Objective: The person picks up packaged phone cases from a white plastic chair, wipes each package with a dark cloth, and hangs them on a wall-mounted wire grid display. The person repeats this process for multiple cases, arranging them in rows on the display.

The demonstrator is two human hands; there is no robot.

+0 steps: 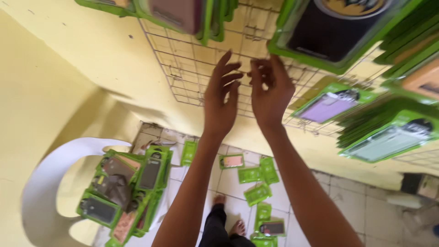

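Far left, a white plastic chair [41,183] stands against the yellow wall [68,68], its seat heaped with phone cases in green packs [125,192], some dark, some brown. More packs [258,180] lie scattered over the tiled floor [347,206], and the person's bare feet [228,219] show between them.

Above that, both arms reach up to the wire grid [192,59] fixed on the wall. The left hand [222,98] is spread flat, fingers long and apart, tips touching or just short of the wires; it holds nothing. The right hand [270,89] is just beside it, fingers curled toward the thumb at a small hook [250,74] on the grid. Whether it actually pinches the hook or only nears it I cannot tell; the spot is too small and blurred.

The hook sits mid-grid, in a bare patch between the packs hanging at the top left [183,16] and the crowd of them to the right: a large dark one [327,34], a lilac one [329,106], a pale grey one [388,142].

I would judge the hook light, thin, stiff wire, a bit slippery and easy to drop, best taken by fingertips at its bent end where it clips over a grid wire. The grid itself looks springy, so a steadying palm makes sense.
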